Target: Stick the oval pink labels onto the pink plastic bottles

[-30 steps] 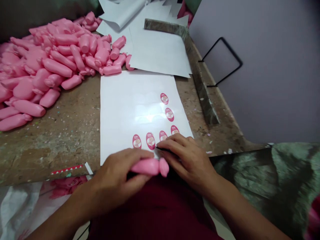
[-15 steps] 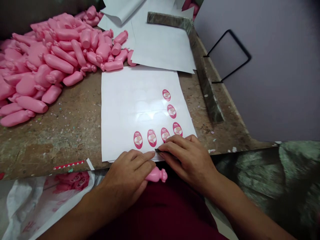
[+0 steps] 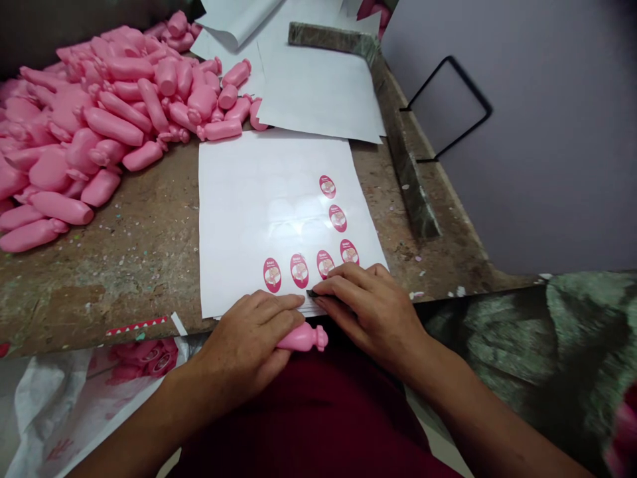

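Observation:
My left hand (image 3: pixel 253 342) is closed around a pink plastic bottle (image 3: pixel 304 337), whose narrow end sticks out to the right below the table edge. Its index finger rests at the front edge of a white sticker sheet (image 3: pixel 239 199). Between the fingertips of my right hand (image 3: pixel 371 309) is a small dark, thin piece (image 3: pixel 312 293), too small to name surely, its tip touching the sheet. Several oval red-and-white labels remain on the sheet, such as one label (image 3: pixel 299 271) just above my fingertips and another label (image 3: pixel 272 275) to its left.
A big heap of pink bottles (image 3: pixel 114 126) covers the back left. More white sheets (image 3: pixel 318 93) lie behind, beside an L-shaped metal bar (image 3: pixel 405 159). A white bag (image 3: pixel 74 405) with labelled pink bottles hangs below left. A grey panel with a black wire handle (image 3: pixel 470 83) stands right.
The view has shifted slightly. My left hand has drawn a little left with the bottle, and its index finger is straighter. The right hand keeps its pinch near the same labels.

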Available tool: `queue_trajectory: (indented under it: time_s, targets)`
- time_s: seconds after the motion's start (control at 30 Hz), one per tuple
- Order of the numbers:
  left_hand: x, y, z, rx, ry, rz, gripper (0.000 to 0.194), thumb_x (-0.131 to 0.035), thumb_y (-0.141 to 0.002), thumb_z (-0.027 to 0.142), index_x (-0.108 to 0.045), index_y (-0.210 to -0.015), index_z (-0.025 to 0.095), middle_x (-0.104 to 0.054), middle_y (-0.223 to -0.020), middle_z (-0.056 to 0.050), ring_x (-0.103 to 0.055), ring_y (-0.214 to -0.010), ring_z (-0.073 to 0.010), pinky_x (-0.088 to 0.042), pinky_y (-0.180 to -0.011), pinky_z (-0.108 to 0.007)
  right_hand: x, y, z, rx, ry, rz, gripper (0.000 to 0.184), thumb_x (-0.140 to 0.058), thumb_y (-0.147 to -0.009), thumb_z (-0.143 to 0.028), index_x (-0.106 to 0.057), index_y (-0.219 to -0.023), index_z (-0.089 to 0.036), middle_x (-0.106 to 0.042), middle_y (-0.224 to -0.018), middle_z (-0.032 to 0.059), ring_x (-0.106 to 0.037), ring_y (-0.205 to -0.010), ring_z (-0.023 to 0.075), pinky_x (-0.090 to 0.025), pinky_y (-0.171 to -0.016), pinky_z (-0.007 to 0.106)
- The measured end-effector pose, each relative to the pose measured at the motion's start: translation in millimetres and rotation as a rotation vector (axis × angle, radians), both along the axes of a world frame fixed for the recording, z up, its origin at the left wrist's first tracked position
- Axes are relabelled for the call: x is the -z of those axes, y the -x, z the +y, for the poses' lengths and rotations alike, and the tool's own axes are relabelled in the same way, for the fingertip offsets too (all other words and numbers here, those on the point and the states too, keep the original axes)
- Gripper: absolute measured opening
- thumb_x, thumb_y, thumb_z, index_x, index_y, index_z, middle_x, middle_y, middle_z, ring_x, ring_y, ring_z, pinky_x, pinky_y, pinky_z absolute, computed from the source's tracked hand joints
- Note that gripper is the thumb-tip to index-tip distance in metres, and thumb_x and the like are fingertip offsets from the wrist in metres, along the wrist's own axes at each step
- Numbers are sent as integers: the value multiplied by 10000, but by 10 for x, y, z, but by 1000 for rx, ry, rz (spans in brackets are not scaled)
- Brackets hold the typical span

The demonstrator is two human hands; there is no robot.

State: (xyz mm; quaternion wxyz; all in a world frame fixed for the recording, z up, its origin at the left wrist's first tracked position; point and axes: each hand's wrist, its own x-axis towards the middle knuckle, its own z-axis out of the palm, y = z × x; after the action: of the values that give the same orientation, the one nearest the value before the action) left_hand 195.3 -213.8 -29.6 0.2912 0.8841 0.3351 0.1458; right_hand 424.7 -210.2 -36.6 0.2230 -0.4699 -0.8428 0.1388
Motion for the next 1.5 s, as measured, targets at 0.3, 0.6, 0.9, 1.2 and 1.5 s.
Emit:
queue_trajectory:
  time_s: [0.3,0.6,0.9,1.2,1.5]
  targets:
    - [-33,11,12,-15,26,-8,253,-544,-866,109,-621,-1102,155,-685,-1247,-121,-640,-1028,-240,-529,-902,-397,42,26,16,-15,-44,-31,208,-490,-991,-170,-679,-906,-184,-683,-856,52,-576,-716,177,-292,-657,321]
    - [-48,11,27,-11,47,-6,262,-527,-868,112,-623,-1102,178,-685,-1250,-117,-644,-1045,-232,-524,-913,-387,50,68,33,-34,-35,-17,196,-501,-977,-154,-691,-994,-198,-688,-890,51,-608,-762,179,-331,-676,316]
    - [-42,14,11,-6,13,-8,261,-537,-863,110,-628,-1105,149,-679,-1261,-132,-640,-1030,-245,-531,-897,-399,4,-21,56,-46,-38,-7,151,-535,-975,-156,-681,-945,-181,-681,-854,40,-600,-737,175,-322,-658,314]
    - [-29,18,24,5,20,-15,263,-547,-860,101,-630,-1103,155,-672,-1267,-123,-634,-1042,-232,-525,-923,-387,35,19,93,-63,-68,-22,171,-528,-984,-167,-682,-910,-172,-680,-840,51,-588,-738,173,-319,-657,313]
    - [-32,28,24,9,-12,-31,257,-550,-854,83,-627,-1087,159,-683,-1240,-100,-642,-1025,-220,-537,-899,-369,45,-18,93,-64,51,101,123,-531,-985,-178,-653,-971,-187,-686,-897,49,-621,-798,175,-388,-697,305]
